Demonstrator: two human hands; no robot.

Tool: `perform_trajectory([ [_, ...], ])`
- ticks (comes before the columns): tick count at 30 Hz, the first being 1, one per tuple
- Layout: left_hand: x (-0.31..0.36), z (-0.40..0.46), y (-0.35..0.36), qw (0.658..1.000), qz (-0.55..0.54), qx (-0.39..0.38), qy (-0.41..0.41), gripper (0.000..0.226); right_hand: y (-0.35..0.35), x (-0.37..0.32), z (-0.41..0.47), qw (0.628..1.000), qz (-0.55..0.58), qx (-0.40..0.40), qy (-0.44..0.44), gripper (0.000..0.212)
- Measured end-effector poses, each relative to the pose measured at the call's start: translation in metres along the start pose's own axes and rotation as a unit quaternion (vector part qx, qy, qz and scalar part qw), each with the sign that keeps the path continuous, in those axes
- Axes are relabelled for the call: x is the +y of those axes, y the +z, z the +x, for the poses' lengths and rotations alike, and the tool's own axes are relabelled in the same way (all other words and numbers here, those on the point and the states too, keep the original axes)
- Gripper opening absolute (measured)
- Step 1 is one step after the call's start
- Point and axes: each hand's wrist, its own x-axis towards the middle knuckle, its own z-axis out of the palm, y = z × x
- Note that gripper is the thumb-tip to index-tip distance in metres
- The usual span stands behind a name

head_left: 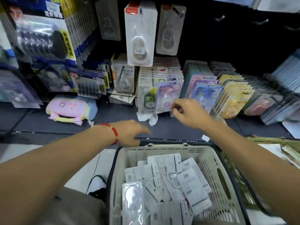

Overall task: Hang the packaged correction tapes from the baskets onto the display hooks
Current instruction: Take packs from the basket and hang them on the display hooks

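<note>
A cream basket (203, 151) in front of me holds several white packaged correction tapes (172, 184), mostly back side up. On the dark display wall above, a white correction tape pack (140, 34) hangs from a hook, with a second pack (170, 30) beside it. Empty hooks (219, 18) stick out further right. My right hand (189, 112) reaches to the shelf and pinches the lower corner of a purple correction tape pack (168, 93) standing in a row. My left hand (132, 132), red bracelet on the wrist, hovers over the basket's far rim, fingers relaxed and holding nothing.
Rows of coloured correction tape packs (227, 93) lean along the dark shelf. A pink pouch (68, 109) lies at the shelf's left, with blue-carded items (43, 39) hanging above it. A green basket (276, 140) sits behind the cream one at right.
</note>
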Motion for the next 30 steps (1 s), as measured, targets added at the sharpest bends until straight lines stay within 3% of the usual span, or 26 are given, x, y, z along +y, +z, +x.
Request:
perform_trajectory([
  [2,0.015,-0.001,0.034,0.997,0.033,-0.071,-0.007,0.054,0.028,0.001,-0.033,0.984,-0.007,-0.178,0.023,0.021],
  [5,0.041,-0.001,0.102,0.988,0.037,-0.142,-0.045,0.054,0.082,-0.002,-0.080,0.907,-0.051,-0.412,0.072,0.040],
  [7,0.057,-0.002,0.153,0.979,0.026,-0.184,-0.081,0.069,0.118,-0.006,-0.111,0.876,-0.043,-0.471,0.091,0.050],
  [9,0.070,-0.008,0.194,0.972,0.006,-0.204,-0.119,0.091,0.151,-0.014,-0.141,0.870,-0.006,-0.480,0.108,0.056],
  [11,0.078,-0.011,0.220,0.970,-0.014,-0.189,-0.150,0.101,0.180,-0.025,-0.169,0.879,0.043,-0.455,0.134,0.062],
  [14,0.085,-0.011,0.227,0.974,-0.010,-0.132,-0.182,0.097,0.208,-0.042,-0.199,0.898,0.114,-0.374,0.200,0.063],
  [16,0.082,-0.008,0.219,0.977,-0.004,-0.097,-0.190,0.087,0.214,-0.048,-0.208,0.906,0.147,-0.326,0.228,0.051],
  [17,0.079,-0.007,0.212,0.978,-0.009,-0.098,-0.186,0.079,0.215,-0.048,-0.209,0.908,0.158,-0.308,0.236,0.035],
  [18,0.075,-0.006,0.205,0.978,-0.018,-0.110,-0.179,0.069,0.212,-0.047,-0.210,0.906,0.176,-0.300,0.241,0.013],
  [21,0.065,-0.010,0.178,0.971,-0.064,-0.142,-0.180,0.046,0.201,-0.034,-0.206,0.884,0.269,-0.275,0.266,0.028],
  [23,0.056,-0.015,0.156,0.960,-0.114,-0.156,-0.201,0.037,0.184,-0.025,-0.200,0.853,0.350,-0.231,0.310,0.013],
  [26,0.042,-0.026,0.130,0.918,-0.298,-0.116,-0.235,0.033,0.156,-0.010,-0.188,0.819,0.419,-0.122,0.374,0.015],
  [28,0.041,-0.033,0.119,0.866,-0.433,-0.032,-0.246,0.033,0.139,-0.001,-0.181,0.823,0.417,-0.068,0.379,0.016],
  [30,0.046,-0.034,0.114,0.835,-0.483,0.083,-0.250,0.035,0.125,0.003,-0.173,0.823,0.422,-0.017,0.380,0.015],
])
